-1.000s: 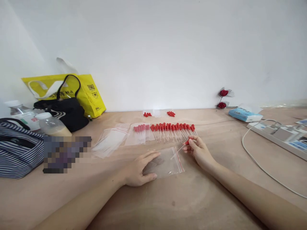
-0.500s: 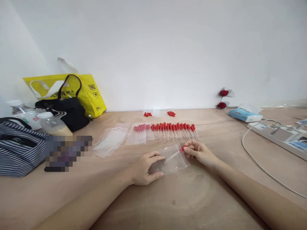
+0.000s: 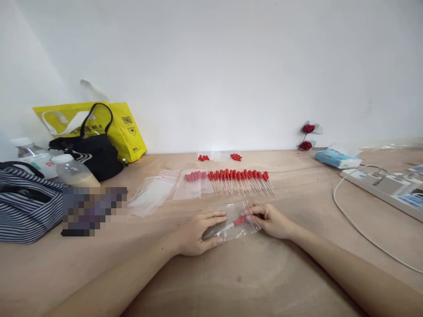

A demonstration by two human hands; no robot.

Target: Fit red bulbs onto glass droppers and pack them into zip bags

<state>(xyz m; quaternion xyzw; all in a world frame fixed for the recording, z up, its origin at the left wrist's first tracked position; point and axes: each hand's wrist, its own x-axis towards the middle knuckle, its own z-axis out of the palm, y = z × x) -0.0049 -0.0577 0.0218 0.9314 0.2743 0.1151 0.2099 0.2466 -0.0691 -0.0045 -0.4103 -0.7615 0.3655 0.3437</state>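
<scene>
A clear zip bag [image 3: 233,211] lies between my hands, its red-lined mouth to the right. Inside it is a dropper [image 3: 238,220] with a red bulb and a clear stem pointing left. My left hand [image 3: 200,233] rests on the bag's closed end, fingers and thumb spread. The fingers of my right hand [image 3: 269,220] are bent together at the bag's mouth, close to the red bulb; their tips are partly hidden, and what they pinch cannot be made out. Beyond the bag is a row of red-bulbed droppers [image 3: 236,176], the leftmost under a clear bag.
Empty clear bags [image 3: 152,193] lie at left. Smaller red pieces [image 3: 236,156] sit near the wall. Farther left are a yellow bag [image 3: 128,132], a black bag, bottles and a striped bag [image 3: 29,215]. Tissues [image 3: 337,157], a power strip [image 3: 366,182] and its cable are at right.
The red-bulbed dropper has moved left, further into the bag, and its bulb now shows inside. My right hand has shifted slightly down at the bag's mouth. My left hand has barely moved.
</scene>
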